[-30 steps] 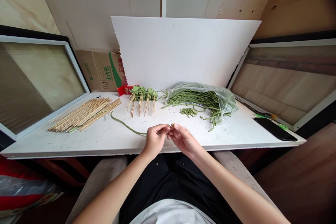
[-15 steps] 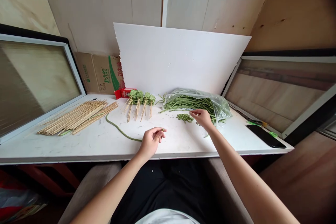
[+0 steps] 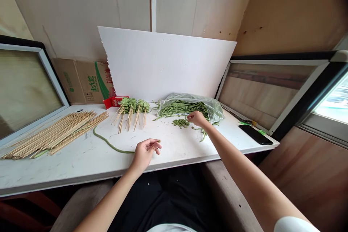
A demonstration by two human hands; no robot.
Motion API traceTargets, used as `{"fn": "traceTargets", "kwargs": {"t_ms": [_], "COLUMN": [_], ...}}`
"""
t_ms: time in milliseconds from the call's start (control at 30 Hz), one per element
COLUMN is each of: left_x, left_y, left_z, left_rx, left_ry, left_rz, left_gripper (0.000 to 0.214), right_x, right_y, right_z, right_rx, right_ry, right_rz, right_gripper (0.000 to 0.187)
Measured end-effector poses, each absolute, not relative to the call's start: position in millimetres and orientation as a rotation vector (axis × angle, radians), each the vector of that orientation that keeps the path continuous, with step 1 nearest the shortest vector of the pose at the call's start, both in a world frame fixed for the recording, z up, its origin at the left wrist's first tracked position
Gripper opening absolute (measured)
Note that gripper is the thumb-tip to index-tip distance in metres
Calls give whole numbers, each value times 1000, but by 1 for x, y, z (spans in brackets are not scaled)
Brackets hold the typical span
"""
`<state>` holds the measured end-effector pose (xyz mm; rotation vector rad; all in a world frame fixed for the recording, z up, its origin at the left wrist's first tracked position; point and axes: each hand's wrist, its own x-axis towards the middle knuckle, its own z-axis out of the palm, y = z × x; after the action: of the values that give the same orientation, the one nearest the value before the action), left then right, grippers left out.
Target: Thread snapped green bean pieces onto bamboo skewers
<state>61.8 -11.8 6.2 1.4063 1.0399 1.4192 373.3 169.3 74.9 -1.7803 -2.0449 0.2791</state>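
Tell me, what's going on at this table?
A person's left hand holds a long green bean near one end; the rest lies curved leftward on the white table toward loose wooden sticks. The right hand is by a small pile of short green pieces, its fingertips pinched; whether they hold anything is unclear. Behind are skewered green pieces and a clear bag of long beans.

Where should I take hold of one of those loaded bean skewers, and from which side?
Probably by its bare stick, coming from the near side: the sticks fan out toward the table's front edge, while the bean pieces crowd together at the far end.
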Motion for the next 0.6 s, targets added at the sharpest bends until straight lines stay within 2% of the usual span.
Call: {"fn": "traceTargets", "kwargs": {"t_ms": [600], "left_x": [65], "left_y": [-14], "left_z": [4], "left_rx": [1493], "left_ry": [1133], "left_rz": [1376], "left_gripper": [37], "right_x": [371], "right_y": [170], "right_z": [74], "right_rx": [-1728], "right_ry": [-2230], "right_rz": [375], "right_gripper": [15]}}
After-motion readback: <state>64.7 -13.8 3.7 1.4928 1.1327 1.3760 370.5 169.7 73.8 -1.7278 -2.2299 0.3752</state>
